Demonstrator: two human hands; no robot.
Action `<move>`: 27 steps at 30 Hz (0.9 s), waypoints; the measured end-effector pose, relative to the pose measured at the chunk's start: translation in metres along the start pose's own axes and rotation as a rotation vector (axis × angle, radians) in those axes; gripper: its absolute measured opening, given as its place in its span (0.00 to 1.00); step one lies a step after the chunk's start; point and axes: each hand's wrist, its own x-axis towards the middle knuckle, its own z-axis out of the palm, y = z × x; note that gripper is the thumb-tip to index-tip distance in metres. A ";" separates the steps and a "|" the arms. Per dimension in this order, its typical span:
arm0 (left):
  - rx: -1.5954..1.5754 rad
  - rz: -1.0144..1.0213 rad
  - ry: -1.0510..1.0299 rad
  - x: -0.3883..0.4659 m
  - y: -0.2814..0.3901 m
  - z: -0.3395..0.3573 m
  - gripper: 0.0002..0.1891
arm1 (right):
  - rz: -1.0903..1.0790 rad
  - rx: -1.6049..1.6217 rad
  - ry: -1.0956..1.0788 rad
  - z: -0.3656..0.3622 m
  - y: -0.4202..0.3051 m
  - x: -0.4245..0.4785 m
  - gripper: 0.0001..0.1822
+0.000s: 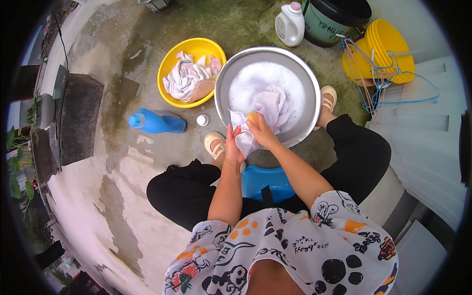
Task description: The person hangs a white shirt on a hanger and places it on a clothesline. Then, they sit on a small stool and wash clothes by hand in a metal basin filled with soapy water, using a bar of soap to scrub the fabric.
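Note:
A round metal basin [313,94] of sudsy water stands on the concrete before me. White wet cloth [271,103] lies partly in its foam [243,79], and one end is drawn up over the near left rim. My left hand [233,144] grips that raised end. Against the same cloth, my right hand [262,131] holds a yellowish bar of soap [253,118]. The fingers of the right hand partly cover the soap. Some of the cloth is hidden under foam and behind my hands.
A yellow basin [162,86] of damp laundry [190,77] sits left of the metal one. Nearby are a blue bottle [158,121] lying down and a white cap [202,120]. Behind stand a white detergent jug [290,25], a green bucket [324,27], yellow buckets [391,48] and hangers [376,84].

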 end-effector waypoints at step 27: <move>-0.449 -0.034 -0.364 0.009 -0.011 0.043 0.25 | -0.470 -0.765 0.227 0.010 -0.068 0.017 0.28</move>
